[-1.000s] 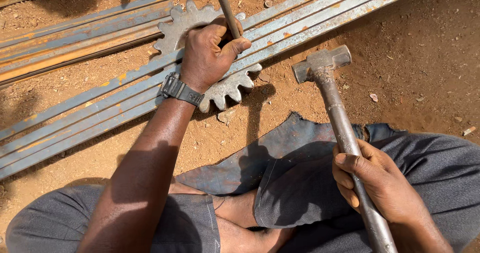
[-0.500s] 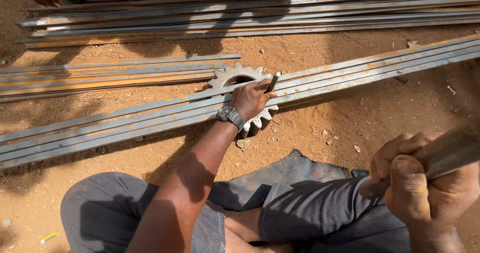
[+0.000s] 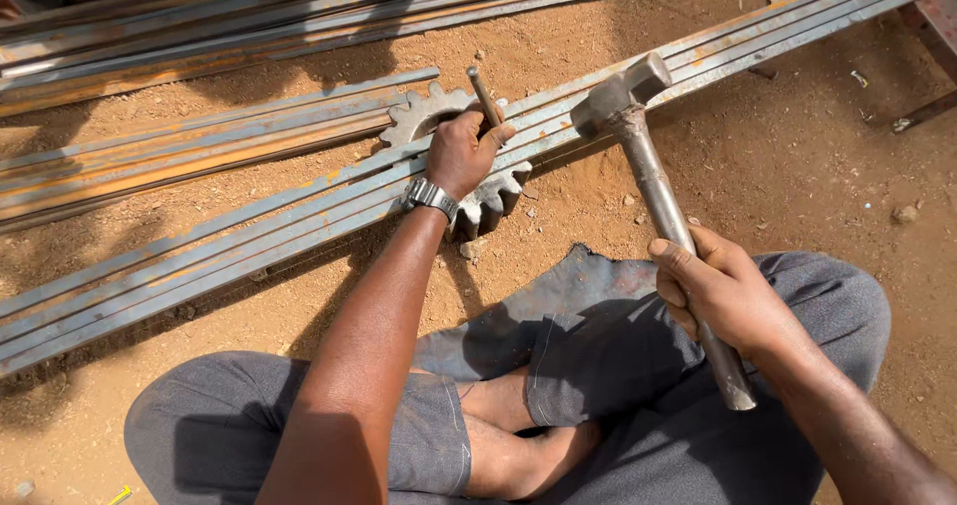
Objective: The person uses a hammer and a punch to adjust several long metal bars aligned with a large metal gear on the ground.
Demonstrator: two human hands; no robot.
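Two hands at work. Left hand (image 3: 461, 153): closed around a thin metal punch (image 3: 484, 96), upright, tip hidden behind the fingers, set on long steel bars (image 3: 249, 236). Toothed gear wheel (image 3: 488, 198): under the bars, mostly covered. Right hand (image 3: 723, 296): fist closed on a hammer (image 3: 648, 166), head raised beside the punch. Further bars (image 3: 199, 26) cut off at the top edge.
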